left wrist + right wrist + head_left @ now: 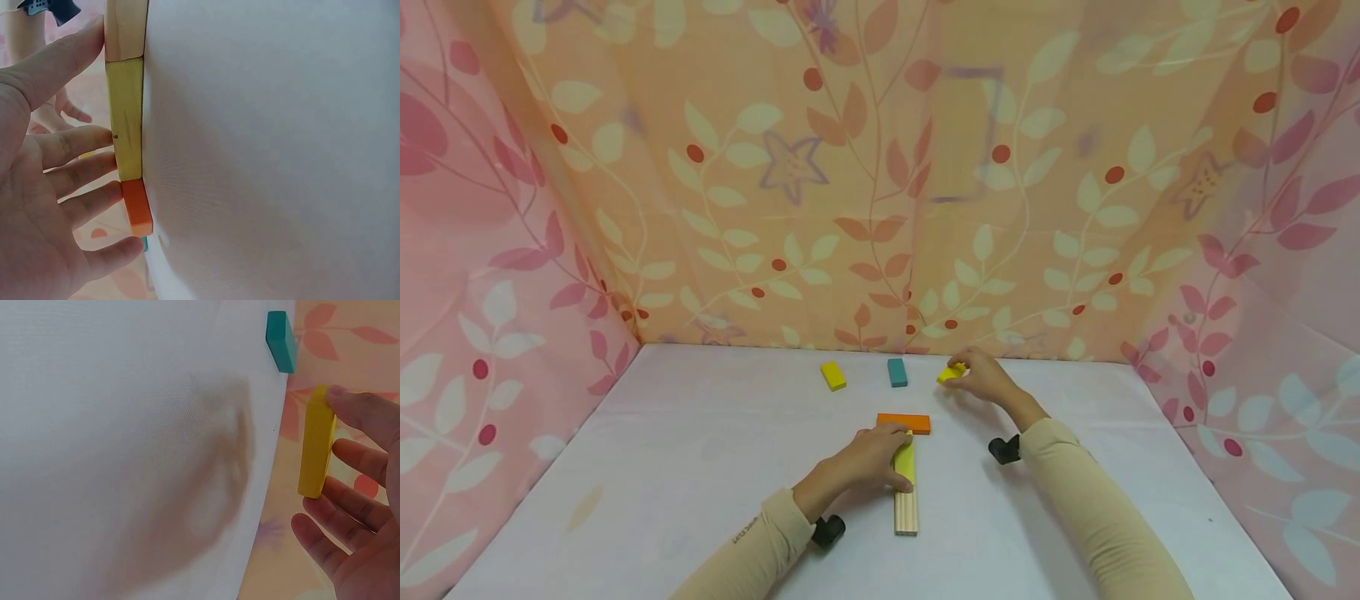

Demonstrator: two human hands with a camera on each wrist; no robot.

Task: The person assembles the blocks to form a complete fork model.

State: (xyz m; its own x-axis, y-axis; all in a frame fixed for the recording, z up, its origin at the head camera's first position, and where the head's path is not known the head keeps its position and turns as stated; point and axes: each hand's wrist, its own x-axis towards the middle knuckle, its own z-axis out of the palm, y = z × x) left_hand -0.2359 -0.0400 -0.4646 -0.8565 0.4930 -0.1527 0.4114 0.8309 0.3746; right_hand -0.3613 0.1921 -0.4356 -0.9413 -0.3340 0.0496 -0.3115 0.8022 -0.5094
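Observation:
Three wooden blocks form a T on the white cloth: a plain wood block [906, 514] nearest, a yellow block [906, 465] beyond it, and an orange block [916, 424] crosswise at the far end. My left hand [871, 457] lies along their left side, its fairly straight fingers [81, 142] spread and touching the blocks, the thumb by the plain one. Farther back on the right, my right hand [988, 379] pinches another yellow block [317, 444] between thumb and fingers, seemingly above the cloth. The palm hides part of the left hand's contact in the head view.
A teal block [897, 372] lies near the back edge, left of my right hand. Farther left is another yellow block [832, 376]. Floral curtains [880, 208] enclose the back and both sides of the cloth-covered table [700, 467].

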